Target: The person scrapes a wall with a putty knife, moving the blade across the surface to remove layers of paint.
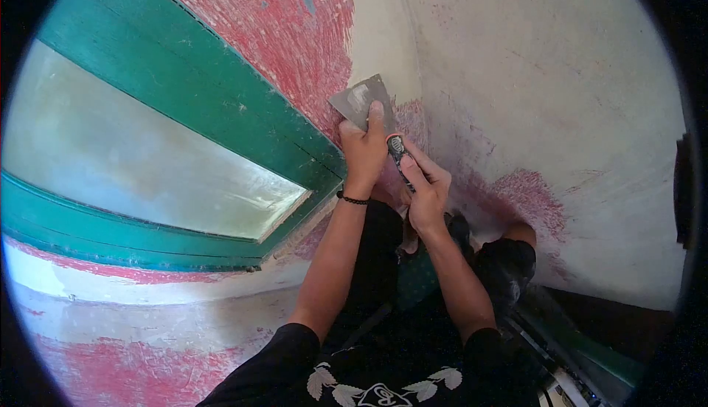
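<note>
Grey, flat and smeared pale, the scraper blade (pixel 360 100) sits at upper centre of the frame, against red-streaked wall (pixel 295 45); the left hand (pixel 363 150) partly hides it, fingers spread on it. The right hand (pixel 426 191) closes round the dark handle (pixel 400 157), covering its lower end. The tool's long axis slants from lower right to upper left, blade uppermost, beside a green wooden frame (pixel 199 86).

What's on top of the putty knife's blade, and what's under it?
A left-hand digit and a pale smear are on the blade. Red paint and cream wall show around it; the surface directly beneath is covered.
</note>
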Motion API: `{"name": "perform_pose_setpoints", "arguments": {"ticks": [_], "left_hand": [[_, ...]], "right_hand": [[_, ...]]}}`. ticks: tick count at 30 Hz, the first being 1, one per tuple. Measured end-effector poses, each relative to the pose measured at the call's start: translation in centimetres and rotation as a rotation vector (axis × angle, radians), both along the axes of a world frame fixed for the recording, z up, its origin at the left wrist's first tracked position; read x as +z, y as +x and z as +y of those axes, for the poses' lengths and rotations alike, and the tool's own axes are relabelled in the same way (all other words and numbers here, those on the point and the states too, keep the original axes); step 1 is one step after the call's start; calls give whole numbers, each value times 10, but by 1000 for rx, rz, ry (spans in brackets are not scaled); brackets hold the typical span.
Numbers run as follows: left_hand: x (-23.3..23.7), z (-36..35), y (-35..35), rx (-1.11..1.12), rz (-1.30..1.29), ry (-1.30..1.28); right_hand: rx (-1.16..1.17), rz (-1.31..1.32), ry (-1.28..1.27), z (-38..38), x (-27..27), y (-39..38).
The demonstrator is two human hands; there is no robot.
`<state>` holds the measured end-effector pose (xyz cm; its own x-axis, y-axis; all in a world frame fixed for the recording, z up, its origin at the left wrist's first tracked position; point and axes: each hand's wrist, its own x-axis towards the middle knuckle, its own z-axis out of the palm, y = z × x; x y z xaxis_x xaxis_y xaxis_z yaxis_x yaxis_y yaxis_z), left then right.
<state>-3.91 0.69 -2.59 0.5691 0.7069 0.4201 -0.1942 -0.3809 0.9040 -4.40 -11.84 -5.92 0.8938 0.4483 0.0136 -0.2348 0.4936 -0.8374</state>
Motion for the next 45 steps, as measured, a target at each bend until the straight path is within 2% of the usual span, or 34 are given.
{"name": "perform_pose_setpoints", "arguments": {"ticks": [6, 11, 14, 20, 23, 24, 27, 29, 34, 36, 38, 42, 45], "left_hand": [[-4, 0, 4, 51, 3, -22], [1, -1, 2, -28, -30, -57], [2, 1, 1, -31, -17, -44], [8, 2, 0, -49, 23, 21], [16, 6, 11, -66, 89, 92], [17, 6, 17, -67, 112, 120], [11, 6, 30, -55, -49, 213], [9, 4, 23, -39, 5, 125], [0, -3, -10, -6, -4, 44], [-2, 0, -20, -15, 29, 32], [-4, 3, -23, -27, 55, 19], [-5, 1, -17, 54, 44, 20], [-3, 0, -16, 14, -14, 41]], "right_hand": [[2, 18, -17, -2, 9, -2], [-47, -38, 7, 4, 2, -2], [9, 55, 5, -1, 13, -5], [0, 76, 78, 7, -2, -3], [27, 208, 116, 5, 19, -4], [35, 191, 113, 2, 20, -1], [56, 141, 92, -6, 19, 14], [60, 111, 51, -8, 11, 14], [-71, -204, 14, 10, -20, -3], [-64, -178, 19, 13, -21, -15], [15, -23, 29, 8, -12, -25], [66, 18, 18, -1, -1, -22], [51, 22, 23, -1, 0, -20]]}}
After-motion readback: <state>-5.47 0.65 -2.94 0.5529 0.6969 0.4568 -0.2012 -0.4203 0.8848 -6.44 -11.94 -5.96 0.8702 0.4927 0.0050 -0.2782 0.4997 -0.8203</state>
